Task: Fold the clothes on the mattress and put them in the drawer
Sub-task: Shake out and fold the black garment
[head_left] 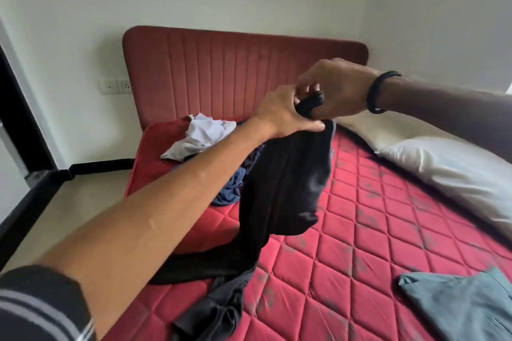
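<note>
Both hands pinch the black garment (288,174) at its top edge, left hand (279,116) beside right hand (335,88), hanging over the mattress (374,230) centre — I'd slide them apart toward 9 and 3 to find the corners before laying it flat.

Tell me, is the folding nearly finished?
Not nearly. Done: maybe the teal garment, lying flat. In hand: the left hand and right hand lift a black garment. Left: the white, blue and grey clothes. No drawer shows.
</note>
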Motion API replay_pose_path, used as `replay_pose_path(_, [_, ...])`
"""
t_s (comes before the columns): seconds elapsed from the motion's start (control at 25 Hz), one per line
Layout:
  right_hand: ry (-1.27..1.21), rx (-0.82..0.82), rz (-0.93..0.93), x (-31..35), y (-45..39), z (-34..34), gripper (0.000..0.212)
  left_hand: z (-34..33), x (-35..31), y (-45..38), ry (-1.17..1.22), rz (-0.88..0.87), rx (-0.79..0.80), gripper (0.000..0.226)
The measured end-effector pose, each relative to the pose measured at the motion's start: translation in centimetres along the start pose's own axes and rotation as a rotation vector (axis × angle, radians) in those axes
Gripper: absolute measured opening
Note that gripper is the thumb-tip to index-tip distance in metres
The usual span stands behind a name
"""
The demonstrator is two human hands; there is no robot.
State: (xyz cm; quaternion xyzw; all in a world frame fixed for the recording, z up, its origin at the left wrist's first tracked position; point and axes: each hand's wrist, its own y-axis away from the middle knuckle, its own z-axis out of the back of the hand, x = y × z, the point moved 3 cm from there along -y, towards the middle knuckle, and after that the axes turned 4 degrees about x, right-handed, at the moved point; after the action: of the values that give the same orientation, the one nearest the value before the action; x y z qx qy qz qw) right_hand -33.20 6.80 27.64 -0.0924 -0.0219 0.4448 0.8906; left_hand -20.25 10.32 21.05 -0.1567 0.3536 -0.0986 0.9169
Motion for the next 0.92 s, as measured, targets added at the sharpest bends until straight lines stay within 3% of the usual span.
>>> replay_pose_path(0.16, [-0.408,-0.032,-0.088,-0.6,2.7,1.8,0.033,3.0,-2.9,1.2,-0.083,0.006,0.18,0.035])
replay_pose_path(0.28, [-0.601,0.051,-0.113,0.1,4.2,2.3,0.034,4.9,-4.8,2.7,-0.202,-0.013,0.185,0.026])
replay_pose_path(0.4, [-0.522,0.4,-0.193,0.4,6.5,1.0,0.032,7.2,-6.1,3.8,-0.295,-0.062,0.107,0.017])
replay_pose_path(0.48, [-0.409,0.451,-0.254,0.4,7.4,-0.2,0.027,9.1,-6.8,4.5,-0.331,-0.064,0.006,0.016])
replay_pose_path(0.6, [-0.503,0.041,-0.318,-1.3,6.6,4.3,0.03,11.6,-6.6,4.9,-0.344,0.024,-0.062,0.02])
replay_pose_path(0.72, [-0.642,-0.39,-0.276,-0.8,5.7,13.3,0.025,13.2,-6.5,5.0,-0.209,0.112,0.044,0.039])
replay_pose_path(0.8, [-0.531,-0.468,-0.145,2.6,5.3,18.7,0.015,14.2,-8.4,4.6,0.079,0.042,-0.001,0.041])
replay_pose_path(0.92, [-0.28,-0.489,-0.026,7.1,4.5,23.4,0.013,16.5,-12.3,3.7,0.3,-0.107,-0.231,0.015])
